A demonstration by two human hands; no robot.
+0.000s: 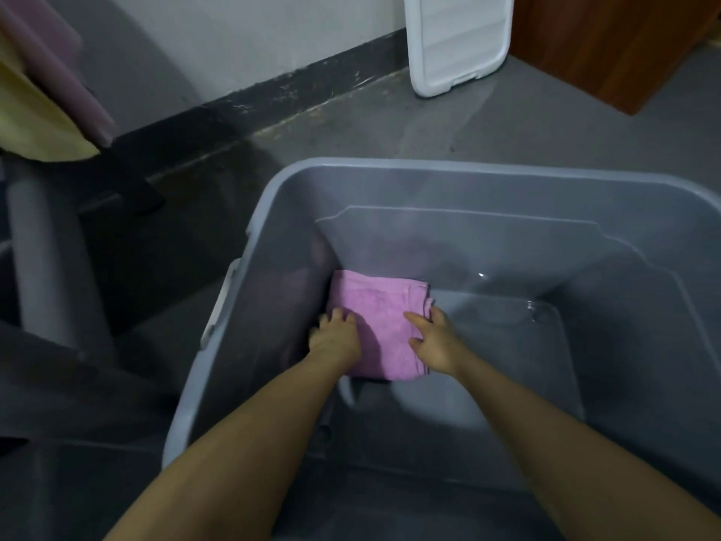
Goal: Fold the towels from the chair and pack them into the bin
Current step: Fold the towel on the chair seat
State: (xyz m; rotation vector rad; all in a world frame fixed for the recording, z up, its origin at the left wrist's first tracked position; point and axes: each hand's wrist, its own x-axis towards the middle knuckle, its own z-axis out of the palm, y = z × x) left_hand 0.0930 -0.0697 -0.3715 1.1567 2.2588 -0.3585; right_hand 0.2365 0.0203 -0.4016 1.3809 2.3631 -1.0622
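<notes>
A folded pink towel point(384, 318) lies flat on the bottom of the large grey plastic bin point(429, 167), against its left wall. My left hand point(335, 337) rests on the towel's left edge with its fingers spread over the cloth. On the towel's right edge sits my right hand point(435, 341), fingers laid flat across the folded layers. Both forearms reach down into the bin. At the top left a yellow towel point(35, 119) and a purple towel point(58, 60) hang on the chair point(50, 247).
The bin's white lid point(456, 41) leans against the wall at the back. A brown wooden cabinet point(616, 44) stands at the top right. A dark skirting runs along the wall. Grey floor lies between the chair and the bin.
</notes>
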